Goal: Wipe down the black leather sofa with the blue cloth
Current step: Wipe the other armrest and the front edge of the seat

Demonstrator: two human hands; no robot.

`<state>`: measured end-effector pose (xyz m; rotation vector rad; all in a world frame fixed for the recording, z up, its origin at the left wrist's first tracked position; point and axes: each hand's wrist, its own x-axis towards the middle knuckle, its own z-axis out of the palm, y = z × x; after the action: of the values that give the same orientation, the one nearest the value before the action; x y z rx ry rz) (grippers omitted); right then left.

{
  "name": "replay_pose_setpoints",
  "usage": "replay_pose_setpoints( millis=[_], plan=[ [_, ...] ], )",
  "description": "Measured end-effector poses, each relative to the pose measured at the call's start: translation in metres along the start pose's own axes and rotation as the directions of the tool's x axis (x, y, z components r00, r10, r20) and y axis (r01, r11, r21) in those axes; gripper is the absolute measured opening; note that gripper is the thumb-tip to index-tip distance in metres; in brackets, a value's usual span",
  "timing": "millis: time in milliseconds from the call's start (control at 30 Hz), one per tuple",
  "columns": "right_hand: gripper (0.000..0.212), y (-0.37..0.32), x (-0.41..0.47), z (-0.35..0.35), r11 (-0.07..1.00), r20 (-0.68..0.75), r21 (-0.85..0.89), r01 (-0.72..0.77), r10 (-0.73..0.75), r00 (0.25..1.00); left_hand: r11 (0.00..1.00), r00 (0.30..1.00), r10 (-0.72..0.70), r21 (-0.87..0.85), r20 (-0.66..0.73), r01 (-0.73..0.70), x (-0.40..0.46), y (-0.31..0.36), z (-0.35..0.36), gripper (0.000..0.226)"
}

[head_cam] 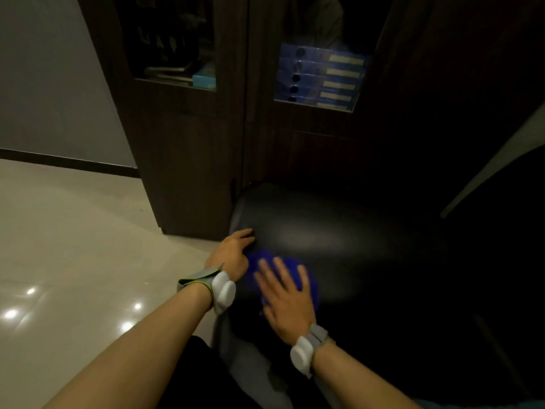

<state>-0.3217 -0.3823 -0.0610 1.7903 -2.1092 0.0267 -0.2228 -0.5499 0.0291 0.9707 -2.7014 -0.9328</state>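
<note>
Head view shows my right hand [287, 302] pressing flat, fingers spread, on the blue cloth [306, 286] near the left front edge of the black leather sofa [339, 228]. My left hand [234, 252] rests on that left edge, fingers draped over it, holding nothing. I judge wiping under way: this corner is being covered, with most of the sofa left. No writing is legible on the blue binders [321, 76] in the cabinet [188, 137].

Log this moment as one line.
wiping | right hand flat on blue cloth | left hand braced on sofa
</note>
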Motion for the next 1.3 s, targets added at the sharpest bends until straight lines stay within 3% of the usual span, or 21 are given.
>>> replay_pose_setpoints(
  millis=[67,100,200,300,367,433,500,533,567,633,700,767,833,867,933,1067,1133,1167,1200,1267,1300],
  plan=[
    [0.083,0.021,-0.018,0.003,0.976,0.023,-0.065,0.206,-0.204,0.979,1.000,0.999,0.016,0.010,0.045,-0.016,-0.001,-0.003,-0.002,0.068],
    [0.082,0.039,-0.027,0.003,0.981,0.015,-0.077,0.177,-0.176,0.984,1.000,0.998,0.017,0.025,0.059,-0.019,-0.002,-0.003,-0.003,0.069],
    [0.070,0.100,-0.060,0.000,0.972,-0.059,-0.044,-0.233,0.230,0.971,0.985,0.998,0.003,0.174,0.064,-0.014,-0.004,0.008,0.002,0.062],
    [0.057,0.126,-0.069,-0.010,0.681,-0.086,0.120,-0.722,0.732,0.676,0.931,0.999,-0.031,0.365,0.009,0.026,-0.003,0.035,0.007,0.042],
    [0.059,0.111,-0.057,-0.008,0.572,-0.092,0.170,-0.803,0.820,0.565,0.906,1.000,0.007,0.424,0.001,-0.007,-0.001,0.053,0.012,0.041],
    [0.062,0.088,-0.052,0.003,0.710,-0.102,0.130,-0.692,0.704,0.703,0.885,0.993,0.111,0.452,0.035,-0.115,0.002,0.069,0.023,0.046],
    [0.064,0.076,-0.062,0.017,0.902,-0.075,0.065,-0.426,0.431,0.899,0.862,0.976,0.210,0.459,0.065,-0.216,0.005,0.084,0.036,0.048],
    [0.063,0.085,-0.070,0.022,0.950,-0.078,0.051,-0.308,0.311,0.947,0.855,0.968,0.241,0.456,0.074,-0.248,0.007,0.090,0.043,0.048],
    [0.063,0.100,-0.077,0.023,0.969,-0.085,0.048,-0.243,0.247,0.965,0.848,0.962,0.259,0.455,0.088,-0.270,0.009,0.095,0.048,0.048],
    [0.059,0.134,-0.091,0.019,0.950,-0.097,0.041,-0.310,0.313,0.945,0.840,0.957,0.252,0.458,0.144,-0.290,0.015,0.102,0.058,0.050],
    [0.055,0.169,-0.106,0.011,0.818,-0.089,0.053,-0.573,0.575,0.813,0.834,0.955,0.206,0.472,0.214,-0.285,0.019,0.107,0.065,0.057],
    [0.056,0.192,-0.117,0.004,0.532,-0.064,0.161,-0.831,0.846,0.529,0.820,0.953,0.165,0.503,0.253,-0.275,0.021,0.110,0.072,0.064],
    [0.058,0.192,-0.113,0.003,0.269,-0.035,0.281,-0.921,0.962,0.270,0.796,0.954,0.156,0.539,0.254,-0.274,0.025,0.113,0.076,0.065],
    [0.058,0.182,-0.110,0.005,0.226,-0.028,0.305,-0.925,0.973,0.229,0.791,0.956,0.155,0.548,0.249,-0.271,0.027,0.113,0.078,0.063],
    [0.058,0.154,-0.106,0.017,0.313,-0.092,0.268,-0.911,0.950,0.299,0.786,0.958,0.154,0.557,0.242,-0.267,0.033,0.116,0.080,0.060],
    [0.067,0.100,-0.128,0.045,0.768,-0.119,0.070,-0.637,0.640,0.759,0.791,0.962,0.130,0.560,0.241,-0.247,0.035,0.121,0.081,0.052],
    [0.066,0.132,-0.139,0.043,0.798,-0.106,0.072,-0.598,0.603,0.791,0.802,0.958,0.136,0.540,0.251,-0.255,0.035,0.116,0.079,0.054],
    [0.064,0.149,-0.143,0.039,0.723,-0.114,0.097,-0.684,0.691,0.714,0.803,0.956,0.135,0.536,0.261,-0.260,0.035,0.114,0.079,0.058],
    [0.060,0.163,-0.145,0.032,0.550,-0.106,0.197,-0.812,0.835,0.540,0.802,0.953,0.131,0.536,0.274,-0.265,0.035,0.112,0.079,0.062],
    [0.053,0.185,-0.143,0.022,0.054,0.016,0.475,-0.878,0.997,0.070,0.807,0.950,0.105,0.532,0.294,-0.254,0.035,0.111,0.080,0.066],
    [0.050,0.186,-0.137,0.018,-0.134,0.086,0.570,-0.811,0.991,-0.103,0.811,0.951,0.099,0.529,0.294,-0.248,0.035,0.111,0.081,0.067]
  ],
)
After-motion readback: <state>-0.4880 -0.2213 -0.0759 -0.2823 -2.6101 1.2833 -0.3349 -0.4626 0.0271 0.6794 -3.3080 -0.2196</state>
